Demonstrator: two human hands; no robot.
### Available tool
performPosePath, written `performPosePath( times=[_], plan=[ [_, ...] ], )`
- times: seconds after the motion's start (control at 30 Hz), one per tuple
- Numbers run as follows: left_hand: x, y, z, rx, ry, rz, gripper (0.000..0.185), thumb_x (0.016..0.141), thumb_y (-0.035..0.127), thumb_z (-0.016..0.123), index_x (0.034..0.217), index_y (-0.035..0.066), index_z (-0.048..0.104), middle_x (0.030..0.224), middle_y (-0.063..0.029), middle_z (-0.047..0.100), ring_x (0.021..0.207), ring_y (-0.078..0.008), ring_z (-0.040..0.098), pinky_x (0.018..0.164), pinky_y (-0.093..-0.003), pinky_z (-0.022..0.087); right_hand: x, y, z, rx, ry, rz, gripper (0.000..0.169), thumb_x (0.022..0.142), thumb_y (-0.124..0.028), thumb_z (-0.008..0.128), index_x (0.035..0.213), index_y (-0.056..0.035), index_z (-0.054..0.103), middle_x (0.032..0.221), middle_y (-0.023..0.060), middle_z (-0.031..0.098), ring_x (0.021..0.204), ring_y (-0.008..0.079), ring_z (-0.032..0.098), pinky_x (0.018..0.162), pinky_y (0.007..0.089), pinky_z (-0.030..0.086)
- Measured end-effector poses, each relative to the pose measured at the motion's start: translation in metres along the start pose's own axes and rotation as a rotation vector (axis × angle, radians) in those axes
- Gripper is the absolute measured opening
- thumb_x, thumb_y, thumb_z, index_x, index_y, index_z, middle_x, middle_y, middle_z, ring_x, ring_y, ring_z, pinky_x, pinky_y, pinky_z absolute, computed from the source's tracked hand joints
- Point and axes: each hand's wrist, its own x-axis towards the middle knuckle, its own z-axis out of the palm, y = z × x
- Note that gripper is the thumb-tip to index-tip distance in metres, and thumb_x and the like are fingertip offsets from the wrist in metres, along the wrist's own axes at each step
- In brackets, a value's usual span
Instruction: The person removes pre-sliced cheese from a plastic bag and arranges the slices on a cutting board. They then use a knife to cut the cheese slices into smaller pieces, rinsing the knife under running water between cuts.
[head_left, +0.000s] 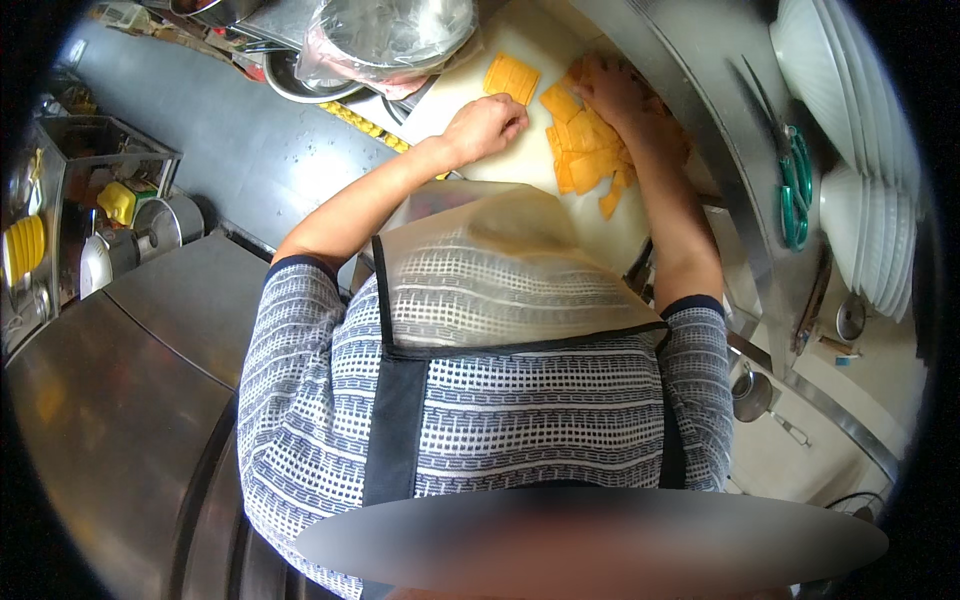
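On a cream cutting board (517, 166) lies a neat row of thin orange vegetable slices (512, 75). My left hand (489, 129) is at the near edge of that row, its fingers curled; whether anything is inside them is hidden. A loose heap of the same flat slices (589, 150) spreads to the right. My right hand (611, 86) reaches over the far part of this heap, fingers down among the slices. Its fingertips are in shadow, so a grip on any slice cannot be made out.
A plastic-covered bowl (390, 34) stands beyond the board's left side. To the right, green-handled scissors (795, 187) hang beside stacked white bowls (862, 232) on a metal shelf. A steel counter (112, 390) runs behind me at left, near a metal pot (169, 225).
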Motion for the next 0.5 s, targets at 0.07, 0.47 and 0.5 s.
performPosePath(
  times=[0.07,0.47,0.5],
  plan=[
    [0.000,-0.001,-0.001,0.004,0.013,0.006,0.013,0.079,0.006,0.059,0.091,0.004,0.064,0.089,-0.0127,0.064,0.081,-0.0307,0.062,0.073,-0.0385,0.050,-0.005,-0.008,0.000,-0.017,0.013,0.053,0.070,0.081,-0.031,0.069,0.140,-0.0138,0.035,0.138,0.0185,0.041,0.122,0.0375,0.045,0.099,0.0462,0.043],
    [0.004,-0.005,-0.001,-0.049,0.043,-0.011,0.013,0.080,0.006,0.061,0.092,0.005,0.065,0.086,-0.0126,0.063,0.078,-0.0293,0.062,0.071,-0.0370,0.051,-0.005,0.021,0.009,0.056,0.380,-0.165,0.063,0.081,-0.013,0.069,0.137,-0.0112,0.040,0.135,0.0170,0.045,0.122,0.0329,0.046,0.101,0.0403,0.042],
    [0.003,-0.004,-0.001,-0.045,0.036,-0.021,0.013,0.080,0.006,0.062,0.092,0.005,0.066,0.085,-0.0127,0.063,0.078,-0.0293,0.062,0.071,-0.0368,0.051,-0.007,0.022,0.011,0.071,0.389,-0.138,0.062,0.082,-0.013,0.068,0.137,-0.0107,0.040,0.134,0.0165,0.046,0.121,0.0323,0.047,0.100,0.0402,0.043]
  ],
)
